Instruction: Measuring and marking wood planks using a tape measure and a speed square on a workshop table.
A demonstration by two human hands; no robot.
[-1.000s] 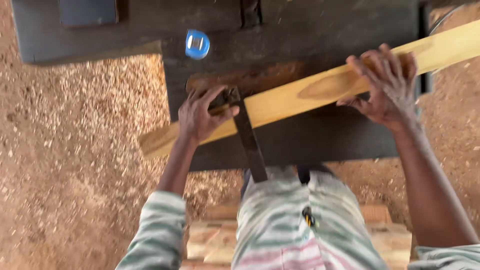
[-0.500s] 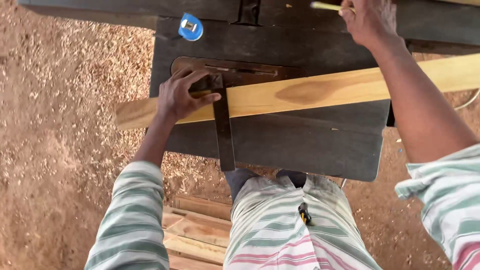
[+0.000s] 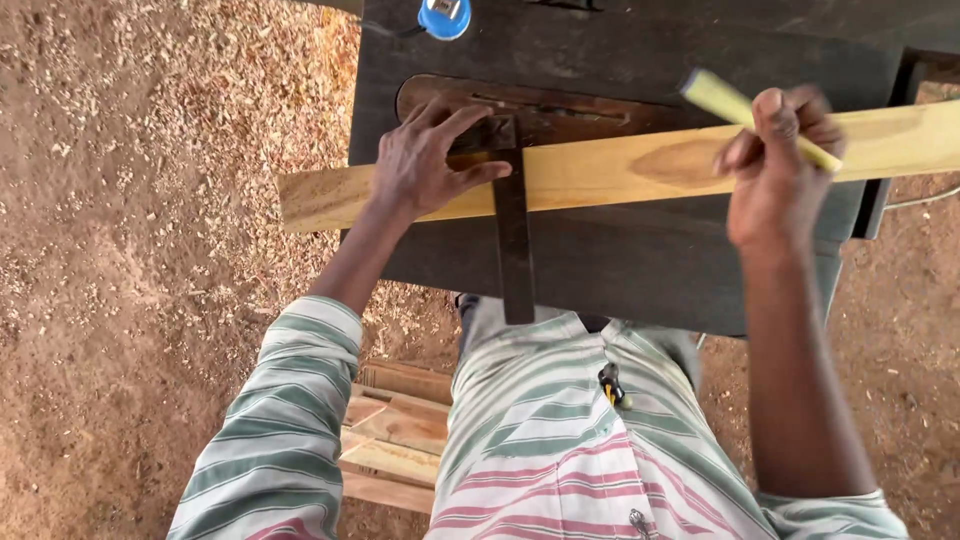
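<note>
Plank (image 3: 620,165) of pale wood lies across the dark tabletop (image 3: 640,260), its ends jutting past both sides. The left hand (image 3: 425,160) presses flat on the plank, fingers (image 3: 470,175) spread, steadying a dark try square (image 3: 512,235) whose blade crosses the board and points toward the person. The right hand (image 3: 775,170) hovers over the plank, fingers pinching a yellow pencil (image 3: 745,115). A blue tape measure (image 3: 443,15) sits at the tabletop's far edge. Sawdust covers the ground (image 3: 150,200).
</note>
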